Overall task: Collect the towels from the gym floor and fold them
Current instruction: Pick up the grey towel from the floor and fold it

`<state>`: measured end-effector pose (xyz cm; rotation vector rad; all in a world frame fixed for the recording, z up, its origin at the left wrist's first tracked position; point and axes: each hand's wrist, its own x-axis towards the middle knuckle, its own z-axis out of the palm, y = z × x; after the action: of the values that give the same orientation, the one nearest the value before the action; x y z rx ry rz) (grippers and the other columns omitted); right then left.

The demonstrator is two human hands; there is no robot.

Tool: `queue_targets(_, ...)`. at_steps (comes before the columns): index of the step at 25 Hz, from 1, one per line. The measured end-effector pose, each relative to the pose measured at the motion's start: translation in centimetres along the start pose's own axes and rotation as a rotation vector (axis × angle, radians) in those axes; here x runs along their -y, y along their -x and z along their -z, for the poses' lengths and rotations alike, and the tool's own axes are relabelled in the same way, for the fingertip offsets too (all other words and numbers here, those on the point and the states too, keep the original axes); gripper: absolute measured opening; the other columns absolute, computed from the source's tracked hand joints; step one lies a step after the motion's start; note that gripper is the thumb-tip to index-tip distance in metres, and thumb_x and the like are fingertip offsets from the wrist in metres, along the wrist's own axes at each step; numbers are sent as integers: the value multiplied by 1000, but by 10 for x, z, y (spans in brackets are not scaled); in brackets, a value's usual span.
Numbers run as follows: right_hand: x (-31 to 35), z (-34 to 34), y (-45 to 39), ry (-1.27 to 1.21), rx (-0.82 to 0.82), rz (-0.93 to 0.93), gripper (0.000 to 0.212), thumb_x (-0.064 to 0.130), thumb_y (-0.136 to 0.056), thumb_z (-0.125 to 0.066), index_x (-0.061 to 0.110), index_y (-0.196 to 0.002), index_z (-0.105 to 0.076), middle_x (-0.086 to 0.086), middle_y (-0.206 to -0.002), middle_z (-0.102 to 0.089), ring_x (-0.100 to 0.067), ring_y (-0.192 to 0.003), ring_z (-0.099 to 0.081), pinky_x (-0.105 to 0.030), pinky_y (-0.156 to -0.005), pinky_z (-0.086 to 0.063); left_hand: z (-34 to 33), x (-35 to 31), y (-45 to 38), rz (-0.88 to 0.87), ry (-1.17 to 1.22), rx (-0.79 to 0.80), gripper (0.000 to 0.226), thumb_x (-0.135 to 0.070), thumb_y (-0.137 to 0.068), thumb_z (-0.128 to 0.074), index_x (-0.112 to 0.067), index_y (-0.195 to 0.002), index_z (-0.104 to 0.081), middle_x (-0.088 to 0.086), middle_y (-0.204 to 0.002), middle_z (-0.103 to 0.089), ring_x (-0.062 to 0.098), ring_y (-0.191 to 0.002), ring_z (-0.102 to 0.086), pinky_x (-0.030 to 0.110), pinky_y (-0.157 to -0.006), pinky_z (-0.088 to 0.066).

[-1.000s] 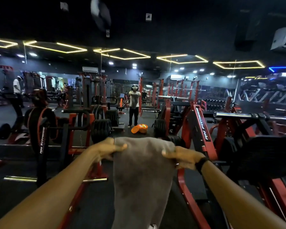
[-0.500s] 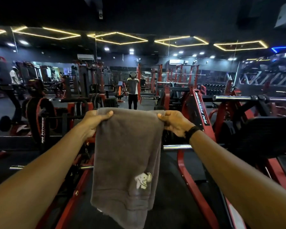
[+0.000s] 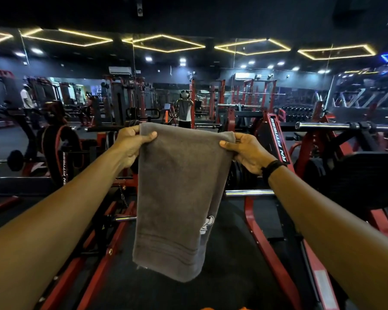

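A grey towel (image 3: 177,193) hangs lengthwise in front of me, doubled over, with a small white emblem peeking out near its lower right edge. My left hand (image 3: 130,144) pinches its top left corner between thumb and fingers. My right hand (image 3: 246,151) pinches the top right corner, and a black band sits on that wrist. Both arms stretch forward at chest height, and the towel's bottom edge hangs free above the dark floor.
Red and black weight machines (image 3: 276,139) stand close ahead and on both sides, with a chrome bar (image 3: 249,193) just behind the towel. A mirror wall (image 3: 184,110) at the back shows a person holding a towel. Another person (image 3: 26,99) stands far left.
I have lifted the towel higher and held it out further. Its lower part has folded so the white emblem is now mostly tucked behind the front layer.
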<state>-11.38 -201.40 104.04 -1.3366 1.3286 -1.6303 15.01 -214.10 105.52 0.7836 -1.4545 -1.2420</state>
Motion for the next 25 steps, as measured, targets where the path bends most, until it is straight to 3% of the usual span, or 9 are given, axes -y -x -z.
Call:
queue_targets(4,-8,3,2,8,-86,80,23,10,-92,-58,5,-113,-63,-7,-102,-65,-19,-93,-61,-27,-69,-53,2,-3,3,-79,-230,-46,38,-13,-76,-77,-8,-113,-66,3,-105,-67,18,-98,-60,32,-88,-50)
queue_targets(8,-18,11,-2,177,-214,121,14,12,-80,-74,14,-93,-68,-10,-99,-68,-27,-95,-66,-36,-74,-56,3,5,10,-147,-435,-40,35,-21,-73,-81,-9,-103,-69,4,-95,-68,17,-88,-63,29,-77,-53)
queue_targets(11,-28,16,1,159,-300,66,40,6,-67,-84,19,-80,-49,-5,-81,-61,-24,-81,-62,-37,-65,-56,7,15,11,-54,-489,-58,35,-25,-64,-87,-13,-77,-57,3,-76,-60,21,-79,-62,35,-70,-56)
queue_targets(15,-23,28,11,367,-45,-126,42,5,-64,-85,15,-84,-50,-6,-89,-55,-26,-90,-60,-49,-79,-58,-3,11,17,251,-499,185,74,-11,-68,-84,5,-127,-44,26,-122,-51,39,-115,-57,22,-49,-51)
queue_targets(16,-10,30,10,328,-24,-111,46,11,-59,-88,11,-90,-54,-9,-96,-58,-28,-94,-61,-49,-79,-58,-5,4,12,218,-362,199,80,-11,-66,-84,4,-133,-42,29,-129,-48,37,-116,-56,22,-50,-51)
queue_targets(18,14,44,-8,13,-38,-42,76,29,-53,-91,5,-115,-55,-15,-118,-60,-31,-101,-63,-44,-73,-58,-1,-10,-6,129,29,194,83,-26,-57,-89,-6,-128,-50,18,-133,-54,26,-111,-60,31,-73,-55)
queue_targets(19,21,44,-11,-76,28,-71,79,35,-57,-89,9,-123,-54,-14,-123,-61,-29,-101,-64,-41,-70,-58,-1,-16,-10,125,46,285,90,-36,-51,-92,-13,-129,-52,10,-131,-59,23,-113,-60,39,-86,-53)
queue_targets(22,-3,30,14,80,269,-308,31,17,-81,-71,11,-110,-65,-9,-102,-70,-18,-86,-70,-32,-70,-59,-2,7,6,307,-335,633,82,-37,-54,-91,-18,-127,-58,2,-121,-67,23,-113,-62,46,-101,-46)
queue_targets(25,-25,29,14,67,96,-279,38,26,-75,-75,1,-100,-64,-11,-86,-68,-17,-69,-65,-30,-67,-56,-11,20,15,283,-201,458,54,-31,-64,-84,-11,-112,-69,13,-112,-70,26,-100,-68,39,-90,-53)
